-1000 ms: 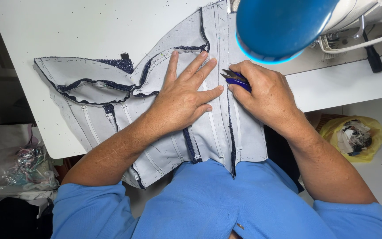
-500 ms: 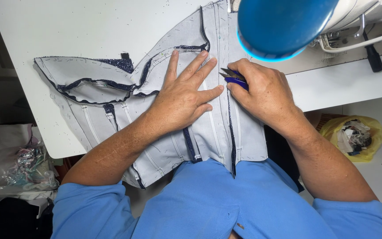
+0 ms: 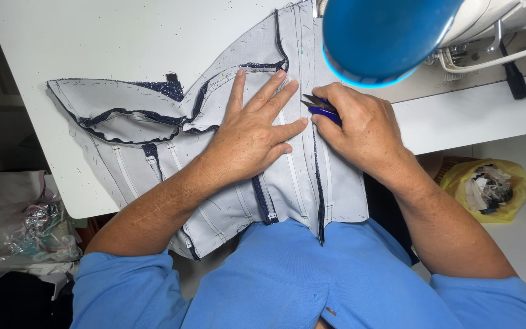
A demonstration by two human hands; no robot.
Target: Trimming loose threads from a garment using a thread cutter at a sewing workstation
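Note:
A pale grey garment piece [image 3: 153, 152] with dark blue seams and white boning strips lies spread on the white table [image 3: 123, 42], its lower edge hanging toward my lap. My left hand [image 3: 251, 131] presses flat on it, fingers spread, beside a dark seam. My right hand [image 3: 360, 128] grips small blue-handled thread snips [image 3: 318, 106], their blades pointing left at the seam just past my left fingertips.
A blue lamp shade [image 3: 385, 36] hangs over the top right, in front of a white sewing machine [image 3: 500, 24]. A yellow bag of fabric scraps [image 3: 488, 189] sits at the right. Clear plastic bags with scraps [image 3: 19, 231] lie at the lower left.
Both hands hold nearly the same place; the right hand with the snips has shifted very slightly along the seam.

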